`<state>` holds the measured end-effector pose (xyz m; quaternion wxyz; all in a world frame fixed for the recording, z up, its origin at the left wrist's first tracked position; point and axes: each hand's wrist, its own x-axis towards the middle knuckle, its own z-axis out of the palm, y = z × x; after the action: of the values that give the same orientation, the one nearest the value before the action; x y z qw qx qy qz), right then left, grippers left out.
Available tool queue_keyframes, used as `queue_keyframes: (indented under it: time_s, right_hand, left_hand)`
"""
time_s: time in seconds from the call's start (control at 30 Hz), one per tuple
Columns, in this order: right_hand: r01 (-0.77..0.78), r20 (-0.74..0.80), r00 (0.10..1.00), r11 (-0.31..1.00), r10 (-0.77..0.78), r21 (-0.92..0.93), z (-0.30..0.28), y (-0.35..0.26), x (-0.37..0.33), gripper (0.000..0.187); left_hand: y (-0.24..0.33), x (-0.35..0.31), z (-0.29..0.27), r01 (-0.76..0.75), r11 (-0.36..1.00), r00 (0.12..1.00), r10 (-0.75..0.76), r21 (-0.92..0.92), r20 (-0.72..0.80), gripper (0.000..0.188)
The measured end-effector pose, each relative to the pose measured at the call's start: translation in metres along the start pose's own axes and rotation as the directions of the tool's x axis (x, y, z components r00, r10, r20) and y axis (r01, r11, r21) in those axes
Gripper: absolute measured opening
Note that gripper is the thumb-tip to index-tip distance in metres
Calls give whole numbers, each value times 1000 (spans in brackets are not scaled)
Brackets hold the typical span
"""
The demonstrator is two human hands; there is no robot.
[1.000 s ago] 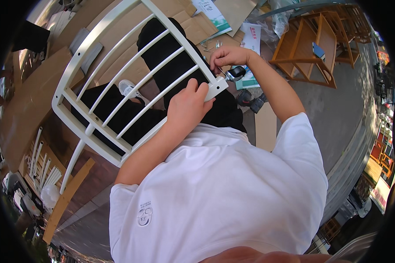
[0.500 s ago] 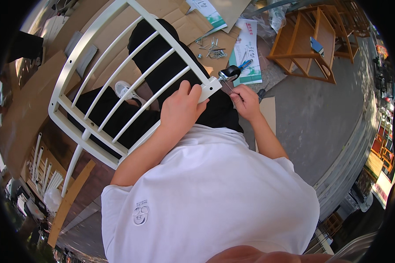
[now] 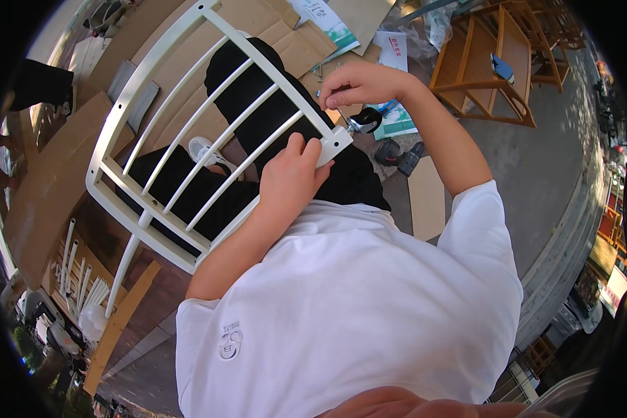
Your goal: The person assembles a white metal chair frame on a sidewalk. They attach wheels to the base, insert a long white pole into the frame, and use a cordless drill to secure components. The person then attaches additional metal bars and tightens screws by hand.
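Observation:
A white slatted frame (image 3: pixel 134 220) with curved bars leans across my lap. My left hand (image 3: pixel 290 174) is wrapped round its lower rail near the corner. At that corner a caster (image 3: pixel 364 120) with a black wheel and shiny metal bracket sticks out on its stem. Just beyond the caster, my right hand (image 3: pixel 362 85) has its fingers bent together on a thin metal wrench (image 3: pixel 342 117), mostly hidden by the fingers, which reaches down to the caster's stem.
Flattened cardboard (image 3: pixel 285 42) and printed sheets (image 3: pixel 393 49) cover the ground ahead. Wooden chairs (image 3: pixel 477 70) stand at the far right, a blue phone (image 3: pixel 501 68) on one. A dark power tool (image 3: pixel 399 155) lies right of my leg. White rods (image 3: pixel 83 279) are bundled at left.
My right hand has swung from the near side of the caster to its far side, with the wrench. The dark power tool has come into sight. My left hand keeps its hold.

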<state>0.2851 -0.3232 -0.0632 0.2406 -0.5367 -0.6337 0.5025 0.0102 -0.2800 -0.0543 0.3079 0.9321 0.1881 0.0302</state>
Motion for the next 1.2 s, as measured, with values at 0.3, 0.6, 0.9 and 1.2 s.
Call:
queue_keyframes:
  time_s: [0.3,0.6,0.9,1.2]
  right_hand:
    - [-20,118,993,969,-9,248,51,93,-37,24]
    - [-304,-646,594,877,480,372,155,-16,-95,15]
    - [-332,-648,756,798,-95,-504,84,-78,-48,13]
    - [-29,-64,997,999,32,44,2,-23,2,21]
  left_hand:
    - [-3,4,-1,14,1000,1000,-14,-26,-1,33]
    - [-7,2,-1,-23,998,1000,21,-64,-23,35]
    - [-10,-8,-7,-90,995,995,88,-47,-43,38]
    - [-13,-11,2,-87,996,993,85,-30,-80,41]
